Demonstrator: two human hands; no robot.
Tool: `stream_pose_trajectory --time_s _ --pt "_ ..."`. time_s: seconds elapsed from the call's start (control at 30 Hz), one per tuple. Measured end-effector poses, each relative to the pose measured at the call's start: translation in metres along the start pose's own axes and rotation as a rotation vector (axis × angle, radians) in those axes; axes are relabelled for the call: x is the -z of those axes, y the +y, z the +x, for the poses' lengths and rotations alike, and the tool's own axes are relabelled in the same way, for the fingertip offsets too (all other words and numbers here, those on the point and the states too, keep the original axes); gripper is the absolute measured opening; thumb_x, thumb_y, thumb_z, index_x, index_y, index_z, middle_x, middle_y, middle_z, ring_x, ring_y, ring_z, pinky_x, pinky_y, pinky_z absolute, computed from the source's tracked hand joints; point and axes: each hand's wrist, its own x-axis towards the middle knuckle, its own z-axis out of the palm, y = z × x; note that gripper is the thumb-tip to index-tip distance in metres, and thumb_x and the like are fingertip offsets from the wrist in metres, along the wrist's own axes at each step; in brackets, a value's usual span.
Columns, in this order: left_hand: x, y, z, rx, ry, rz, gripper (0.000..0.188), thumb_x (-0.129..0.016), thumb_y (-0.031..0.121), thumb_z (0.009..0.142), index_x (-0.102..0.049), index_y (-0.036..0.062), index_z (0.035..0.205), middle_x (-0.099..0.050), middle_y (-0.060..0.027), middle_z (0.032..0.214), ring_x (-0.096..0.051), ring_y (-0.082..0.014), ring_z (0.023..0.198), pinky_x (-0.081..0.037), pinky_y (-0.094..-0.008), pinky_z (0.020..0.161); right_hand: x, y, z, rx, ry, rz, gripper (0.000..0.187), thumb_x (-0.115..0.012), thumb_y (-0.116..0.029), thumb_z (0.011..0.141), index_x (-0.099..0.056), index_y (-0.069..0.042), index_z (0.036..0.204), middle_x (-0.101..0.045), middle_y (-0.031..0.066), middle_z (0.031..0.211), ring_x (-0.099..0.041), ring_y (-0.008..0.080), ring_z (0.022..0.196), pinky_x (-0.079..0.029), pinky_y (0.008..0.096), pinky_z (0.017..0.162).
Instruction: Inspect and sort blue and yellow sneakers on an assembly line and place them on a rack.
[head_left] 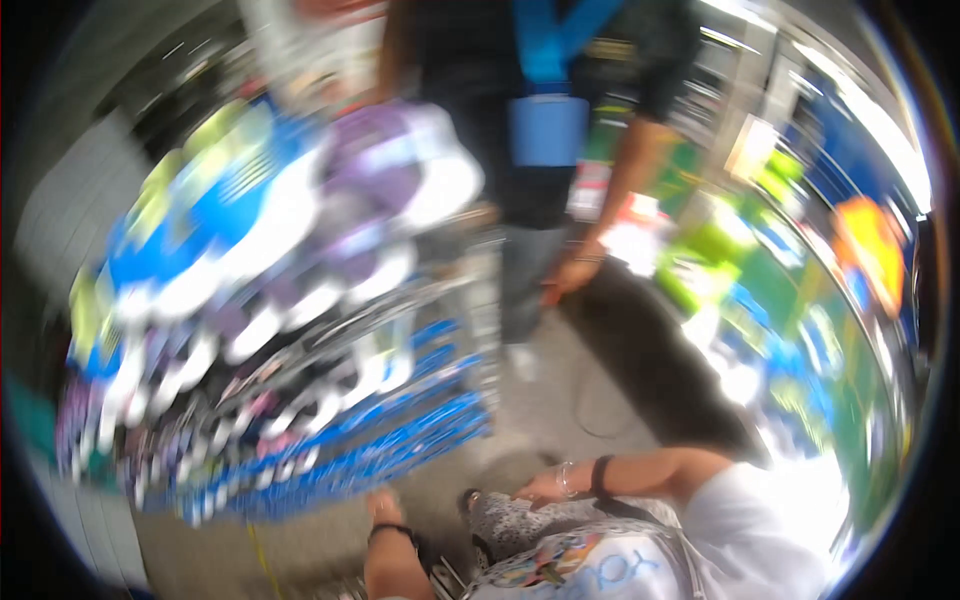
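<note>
My left hand hangs low, beside the bottom edge of a rack with blue-edged tiers. Motion smears its fingers, and I see nothing clear in it. Near my patterned trousers is my right hand, its fingers apart and nothing visible in it. Several shoes fill the rack. Blue and yellow-green shoes with white soles sit at the upper left, and a purple shoe with a thick white sole is to their right. The whole picture is blurred.
Ahead stands a person in dark clothes with a blue badge holder, one arm lowered. Along the right runs a green-edged bench or line with bright green and blue items. An orange item is at the far right. A dark mat lies on the floor.
</note>
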Motion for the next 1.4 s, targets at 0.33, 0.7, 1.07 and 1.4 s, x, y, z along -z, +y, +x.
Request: stream_pose_trajectory --time_s 0.33,0.7,1.07,1.4 --pt "0.044 0.309 -0.123 -0.155 -1.04 -1.016 0.009 -0.053 0.002 0.078 -0.058 0.0009 0.086 -0.059 -0.0102 0.064 -0.059 -0.0196 0.059 -0.049 -0.0325 0.052 -0.234 0.012 -0.303 -0.6 1.338 0.614 0.025 -0.05 -0.019 0.083 -0.056 -0.009 0.104 -0.064 0.0103 0.083 -0.061 0.0273 0.08 -0.047 0.0375 0.072" --pt "0.37 0.728 -0.244 -1.44 -0.089 -0.471 0.043 -0.069 0.023 0.068 -0.056 0.0116 0.108 -0.056 -0.0089 0.09 -0.054 -0.0257 0.085 -0.041 -0.0386 0.076 -0.35 0.004 -0.581 -1.686 1.835 0.164 0.049 -0.072 -0.013 0.065 -0.051 -0.01 0.109 -0.053 0.0124 0.086 -0.052 0.0286 0.089 -0.042 0.0374 0.08" --pt "0.343 0.892 -0.328 -1.292 -0.468 0.023 0.057 -0.066 0.057 0.061 -0.059 0.0201 0.104 -0.056 -0.0147 0.091 -0.057 -0.0315 0.086 -0.044 -0.0425 0.072 -0.355 0.065 -0.633 -1.545 0.957 0.515 0.05 -0.07 -0.051 0.06 -0.059 -0.024 0.1 -0.056 0.0122 0.086 -0.059 0.0278 0.08 -0.045 0.0382 0.069" --pt "0.486 0.902 -0.168 -1.572 -0.179 -0.163 0.049 -0.069 0.052 0.057 -0.063 0.0121 0.083 -0.056 -0.0112 0.076 -0.058 -0.0299 0.07 -0.047 -0.0377 0.063 -0.277 0.1 -0.614 -1.317 1.15 0.206 0.04 -0.068 -0.048 0.061 -0.063 -0.014 0.081 -0.055 0.0109 0.072 -0.059 0.0283 0.067 -0.047 0.0378 0.058"
